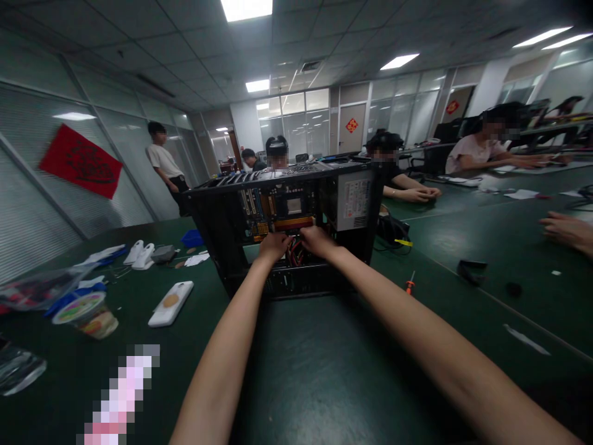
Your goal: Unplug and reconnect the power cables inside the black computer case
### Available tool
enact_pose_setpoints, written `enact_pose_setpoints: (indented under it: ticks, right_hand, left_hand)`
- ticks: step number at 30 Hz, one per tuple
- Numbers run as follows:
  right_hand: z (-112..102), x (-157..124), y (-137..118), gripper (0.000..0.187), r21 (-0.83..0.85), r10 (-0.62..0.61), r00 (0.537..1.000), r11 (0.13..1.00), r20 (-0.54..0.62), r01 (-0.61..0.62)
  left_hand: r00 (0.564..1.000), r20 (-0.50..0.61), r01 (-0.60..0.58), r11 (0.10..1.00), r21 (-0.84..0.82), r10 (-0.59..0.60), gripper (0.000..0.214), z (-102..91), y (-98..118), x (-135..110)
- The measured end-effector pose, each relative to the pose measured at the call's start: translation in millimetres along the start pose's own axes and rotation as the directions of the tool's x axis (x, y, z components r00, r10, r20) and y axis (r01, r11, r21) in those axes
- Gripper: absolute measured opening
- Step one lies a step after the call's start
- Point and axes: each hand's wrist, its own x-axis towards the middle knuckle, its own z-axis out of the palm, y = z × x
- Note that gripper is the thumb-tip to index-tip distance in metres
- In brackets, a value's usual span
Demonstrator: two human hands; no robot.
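Observation:
An open black computer case (217, 228) stands on the dark green table (324, 371), its motherboard (269, 207) facing me and a grey power supply (354, 201) at the right. Both my arms reach into it. My left hand (273, 245) and my right hand (315, 240) sit close together at the lower edge of the board, fingers curled in among red cables (295, 252). What the fingers grip is hidden.
A white phone (170, 303), a lidded cup (88, 314), plastic bags and white parts lie at the left. A small orange screwdriver (409, 285) and a black piece (471, 270) lie at the right. Another person's hand (567, 232) rests at far right; several people sit behind.

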Motion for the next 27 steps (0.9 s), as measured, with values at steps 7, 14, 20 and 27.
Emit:
enact_pose_setpoints:
  ticks: [7,14,20,27]
  right_hand:
    - [7.2,3.0,7.5,0.035,0.051,0.057,0.998,0.997,0.001,-0.057]
    - [10.9,8.5,9.2,0.034,0.055,0.086,0.996,0.995,-0.018,-0.085]
    - [11.8,9.1,10.3,0.030,0.067,0.120,0.992,0.991,-0.029,-0.118]
    - [12.6,9.0,10.6,0.033,0.117,0.128,0.991,0.985,-0.042,-0.123]
  left_hand:
    - [1.000,-0.009,-0.001,1.000,0.001,0.001,0.044,2.5,0.0,-1.4]
    - [1.000,0.002,-0.019,1.000,-0.009,0.019,0.042,2.0,4.0,-2.4]
    - [1.000,0.007,-0.026,1.000,-0.009,0.026,0.041,-0.3,6.0,-2.7]
    - [1.000,0.000,-0.010,1.000,0.018,0.010,0.041,-1.2,7.5,-2.3]
